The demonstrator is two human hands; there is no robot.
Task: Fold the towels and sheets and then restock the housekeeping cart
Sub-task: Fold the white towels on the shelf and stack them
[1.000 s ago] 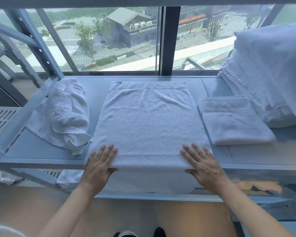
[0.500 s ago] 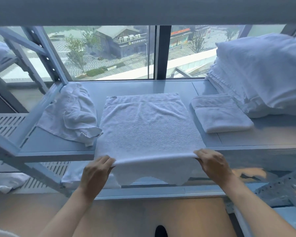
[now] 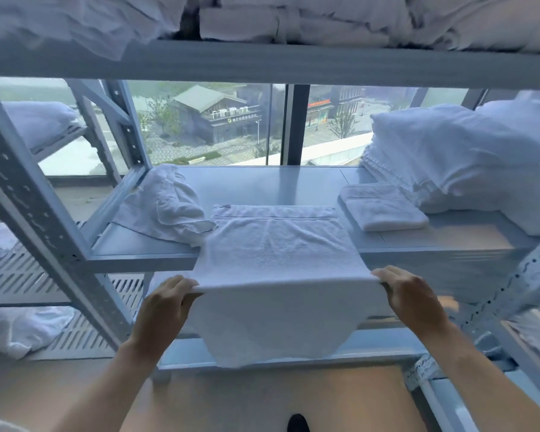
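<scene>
A white towel (image 3: 278,244) lies half on the grey metal shelf (image 3: 262,185), its near part lifted off the front edge and its lower end hanging down. My left hand (image 3: 166,304) pinches the towel's fold at its left side. My right hand (image 3: 409,294) pinches the same fold at its right side. A folded white towel (image 3: 384,207) sits on the shelf to the right. A crumpled white towel (image 3: 166,204) lies on the shelf to the left.
A tall stack of white linen (image 3: 468,157) fills the shelf's right end. The shelf above (image 3: 262,63) carries more white bedding. Perforated rack posts (image 3: 28,194) stand at the left and right. A window lies behind the shelf. More linen lies on lower left shelves (image 3: 19,332).
Both hands went from pressing flat on the towel to pinching its front fold, and have lifted and drawn it toward me off the shelf edge. The view has tilted up.
</scene>
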